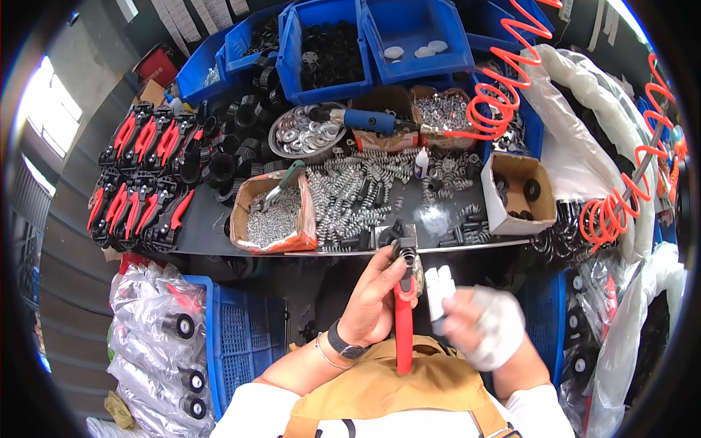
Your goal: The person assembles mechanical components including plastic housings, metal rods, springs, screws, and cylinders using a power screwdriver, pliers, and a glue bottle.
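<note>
Assembly appears mid-step: my left hand (376, 296) grips the red-handled tool (403, 321) upright at the bench (212, 226) edge, the gloved right hand (485, 325), blurred, pinches a white part (438, 290) just beside it, which I judge needs careful alignment.

Bright daylight from a window (45, 109) at upper left, colours vivid, strong fisheye bending and black corners at the rim, gloved right hand (485, 328) smeared by motion blur, workbench (208, 223) sharp.

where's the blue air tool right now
In the head view the blue air tool lies at the bench's back centre, across the tray of washers, below the blue bins.
</note>
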Tool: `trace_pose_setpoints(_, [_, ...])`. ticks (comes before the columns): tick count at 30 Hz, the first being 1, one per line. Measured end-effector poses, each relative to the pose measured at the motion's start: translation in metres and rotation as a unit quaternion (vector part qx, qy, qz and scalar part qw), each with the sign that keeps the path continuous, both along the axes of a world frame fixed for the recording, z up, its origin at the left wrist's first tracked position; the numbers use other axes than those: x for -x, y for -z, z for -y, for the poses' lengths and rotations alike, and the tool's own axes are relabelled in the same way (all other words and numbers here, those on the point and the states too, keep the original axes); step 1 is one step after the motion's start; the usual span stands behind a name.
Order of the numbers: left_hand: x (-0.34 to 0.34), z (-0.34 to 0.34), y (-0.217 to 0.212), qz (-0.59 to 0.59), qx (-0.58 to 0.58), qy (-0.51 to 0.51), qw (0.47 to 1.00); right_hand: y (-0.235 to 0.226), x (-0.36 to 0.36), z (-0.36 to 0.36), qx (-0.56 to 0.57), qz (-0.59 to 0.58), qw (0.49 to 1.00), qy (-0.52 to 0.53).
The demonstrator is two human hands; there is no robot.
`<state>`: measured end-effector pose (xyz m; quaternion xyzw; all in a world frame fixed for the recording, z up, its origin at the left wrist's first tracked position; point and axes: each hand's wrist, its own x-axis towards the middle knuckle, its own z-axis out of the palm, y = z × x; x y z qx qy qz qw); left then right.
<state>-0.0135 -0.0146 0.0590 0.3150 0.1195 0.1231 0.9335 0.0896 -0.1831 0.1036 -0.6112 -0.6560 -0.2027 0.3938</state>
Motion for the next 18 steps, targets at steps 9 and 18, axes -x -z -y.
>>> trace_pose_setpoints(9, [0.011,0.029,0.011,0.021,-0.103,-0.029,0.994,0.005,0.017,-0.002,-0.028,-0.016,0.999,-0.022])
trace_pose_setpoints(18, [0.017,0.011,0.032,0.007,-0.395,-0.064,0.916,0.018,0.019,0.001,-0.041,-0.119,0.99,-0.07])
